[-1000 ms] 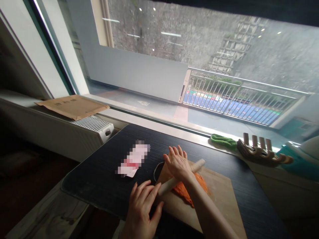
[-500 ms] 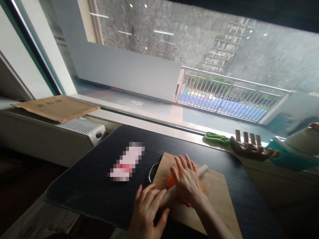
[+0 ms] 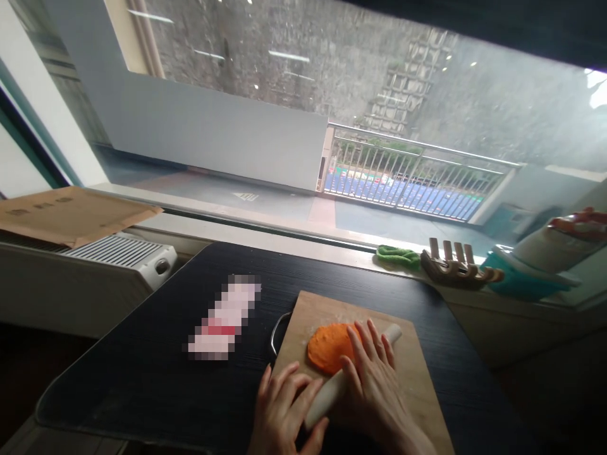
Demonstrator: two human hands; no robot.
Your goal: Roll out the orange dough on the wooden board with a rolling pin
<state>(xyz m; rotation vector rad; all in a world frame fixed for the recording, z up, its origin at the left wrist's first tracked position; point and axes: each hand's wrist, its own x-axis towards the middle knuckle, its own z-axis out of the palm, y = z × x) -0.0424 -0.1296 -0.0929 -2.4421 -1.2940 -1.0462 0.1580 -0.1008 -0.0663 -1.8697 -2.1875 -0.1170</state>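
A pale rolling pin [image 3: 327,398] lies slantwise over the wooden board [image 3: 303,309], along the near edge of a flattened orange piece of dough [image 3: 331,346]. My left hand [image 3: 287,407] holds the pin's near left end, fingers over it and thumb on the near side. Farther along, my right hand [image 3: 377,373] is draped over the pin, palm down, fingertips reaching past it onto the dough's right side. That hand hides part of both pin and dough. White flour dusts the wood around the dough.
The board lies on a dark table [image 3: 142,360], with a metal handle [image 3: 275,335] at its left. A pixelated pink-white item [image 3: 225,319] lies to the left. On the sill are a green cloth [image 3: 397,256], a brown rack [image 3: 455,265] and a teal container [image 3: 512,272]; brown paper [image 3: 80,215] covers a heater.
Both hands have drawn the rolling pin back toward me across the dough, uncovering most of the orange piece. The view has shifted slightly to the right.
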